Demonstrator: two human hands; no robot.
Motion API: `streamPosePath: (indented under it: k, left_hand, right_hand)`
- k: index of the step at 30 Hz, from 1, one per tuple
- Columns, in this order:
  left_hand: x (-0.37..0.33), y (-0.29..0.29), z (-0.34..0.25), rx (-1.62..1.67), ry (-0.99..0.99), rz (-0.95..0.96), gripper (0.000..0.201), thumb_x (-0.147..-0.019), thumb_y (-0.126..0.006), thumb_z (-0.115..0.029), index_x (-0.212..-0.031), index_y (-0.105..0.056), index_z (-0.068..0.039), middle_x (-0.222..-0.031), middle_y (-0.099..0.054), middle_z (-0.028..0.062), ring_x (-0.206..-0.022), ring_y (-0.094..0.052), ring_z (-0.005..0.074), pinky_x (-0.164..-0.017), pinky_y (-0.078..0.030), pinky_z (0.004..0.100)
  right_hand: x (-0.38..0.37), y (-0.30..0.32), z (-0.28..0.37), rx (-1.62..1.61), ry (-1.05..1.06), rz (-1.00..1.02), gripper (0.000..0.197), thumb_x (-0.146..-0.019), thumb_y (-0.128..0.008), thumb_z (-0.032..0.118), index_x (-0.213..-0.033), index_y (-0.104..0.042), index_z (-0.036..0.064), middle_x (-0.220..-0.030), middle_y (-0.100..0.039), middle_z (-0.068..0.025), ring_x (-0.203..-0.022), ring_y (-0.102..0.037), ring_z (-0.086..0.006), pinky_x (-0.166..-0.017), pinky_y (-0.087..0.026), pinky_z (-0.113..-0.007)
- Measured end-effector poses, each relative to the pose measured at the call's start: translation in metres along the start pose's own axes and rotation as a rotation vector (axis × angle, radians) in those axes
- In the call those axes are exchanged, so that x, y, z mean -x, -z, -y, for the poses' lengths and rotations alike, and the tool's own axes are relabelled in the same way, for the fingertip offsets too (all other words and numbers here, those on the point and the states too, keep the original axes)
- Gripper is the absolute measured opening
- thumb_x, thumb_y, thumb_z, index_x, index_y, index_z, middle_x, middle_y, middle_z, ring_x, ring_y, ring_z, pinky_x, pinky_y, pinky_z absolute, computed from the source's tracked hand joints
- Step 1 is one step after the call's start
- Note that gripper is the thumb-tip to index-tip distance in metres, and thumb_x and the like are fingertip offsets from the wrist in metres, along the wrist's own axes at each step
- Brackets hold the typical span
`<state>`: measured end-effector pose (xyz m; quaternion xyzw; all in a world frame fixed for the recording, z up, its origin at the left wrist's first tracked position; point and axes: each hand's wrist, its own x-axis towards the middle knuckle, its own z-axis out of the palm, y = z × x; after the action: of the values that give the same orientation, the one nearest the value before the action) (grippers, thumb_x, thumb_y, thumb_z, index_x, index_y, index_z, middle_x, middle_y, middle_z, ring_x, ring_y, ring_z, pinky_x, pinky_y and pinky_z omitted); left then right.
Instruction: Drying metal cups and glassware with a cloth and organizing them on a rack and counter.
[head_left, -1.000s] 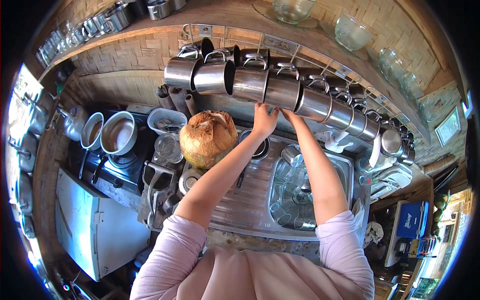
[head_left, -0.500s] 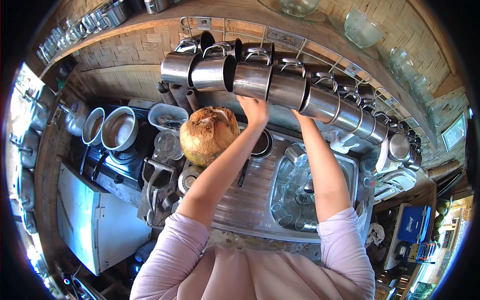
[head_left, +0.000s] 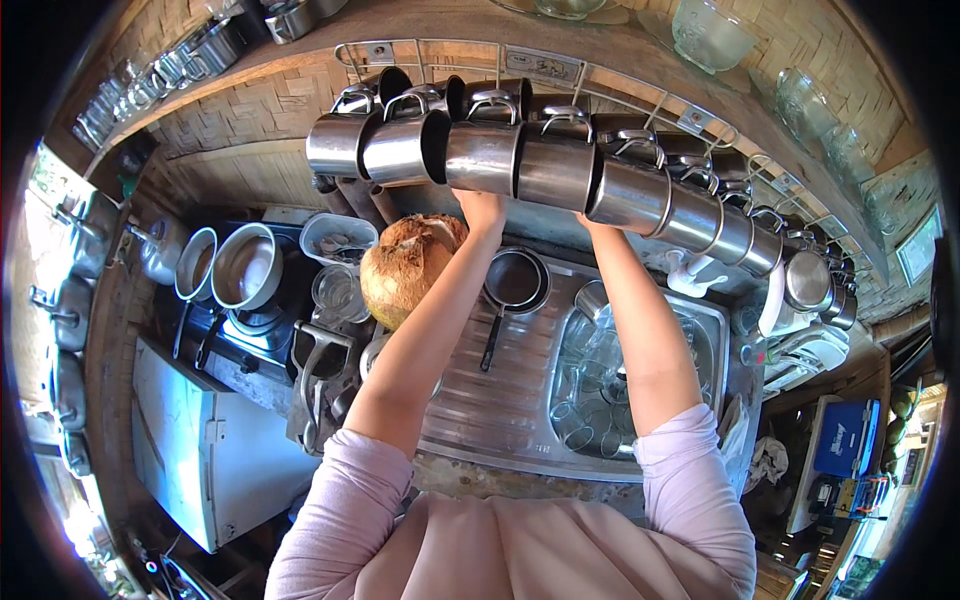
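A row of shiny steel mugs (head_left: 482, 158) hangs by the handles from a white wire rack (head_left: 500, 55) in front of me. Both arms reach up to this row. My left hand (head_left: 482, 212) is under and behind a mug left of the middle, its fingers hidden by the metal. Beneath the neighbouring mugs (head_left: 555, 172), my right hand (head_left: 592, 224) has its fingers hidden too. Whether either hand grips anything cannot be made out. Close to my left forearm stands a large husked coconut (head_left: 412, 270). A small black frying pan (head_left: 516, 280) lies on the drainboard between my arms.
The steel sink (head_left: 640, 455) holds several drinking glasses (head_left: 575, 400). At left, pots (head_left: 245, 268) sit on a stove, beside a plastic tub (head_left: 340, 238). A wooden shelf (head_left: 420, 28) with glass bowls (head_left: 710, 35) runs above the rack. White plates (head_left: 810, 345) stand at right.
The view has shifted slightly, and the mugs and both hands appear a little further left. My left forearm now leaves the frying pan uncovered.
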<state>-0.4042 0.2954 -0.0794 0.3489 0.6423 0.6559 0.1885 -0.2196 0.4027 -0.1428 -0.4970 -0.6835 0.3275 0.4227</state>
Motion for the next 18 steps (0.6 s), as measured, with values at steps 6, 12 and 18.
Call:
streamPosePath:
  k: [6,12,18]
  left_hand:
    - [0.002,0.001,-0.006,0.041,0.051,0.014,0.056,-0.088,-0.048,-0.03,-0.134,-0.033,-0.001,-0.136,-0.031,0.0204,-0.126,-0.031,0.0336,-0.105,-0.024,0.0359]
    - [0.01,0.025,-0.032,0.289,0.37,0.251,0.044,-0.087,-0.044,-0.017,-0.129,-0.04,-0.004,-0.123,-0.049,0.0154,-0.117,-0.043,0.0254,-0.097,-0.031,0.0305]
    - [0.061,0.019,-0.041,0.366,0.49,0.247,0.055,-0.08,-0.05,-0.014,-0.133,-0.036,-0.021,-0.127,-0.041,0.0072,-0.112,-0.04,0.0189,-0.096,-0.026,0.0399]
  right_hand:
    - [0.009,-0.007,0.032,0.016,-0.007,-0.052,0.05,-0.085,-0.057,0.022,-0.129,-0.04,0.0049,-0.13,-0.042,-0.0133,-0.118,-0.04,-0.0238,-0.096,-0.036,-0.034]
    - [0.03,-0.002,0.059,0.034,-0.034,-0.118,0.049,-0.085,-0.058,0.019,-0.128,-0.041,0.0045,-0.128,-0.044,-0.012,-0.115,-0.043,-0.0212,-0.093,-0.039,-0.032]
    - [0.072,0.026,0.065,-0.372,-0.202,-0.202,0.029,-0.084,-0.059,0.015,-0.111,-0.055,0.0041,-0.089,-0.067,-0.0087,-0.075,-0.061,-0.0199,-0.066,-0.049,-0.032]
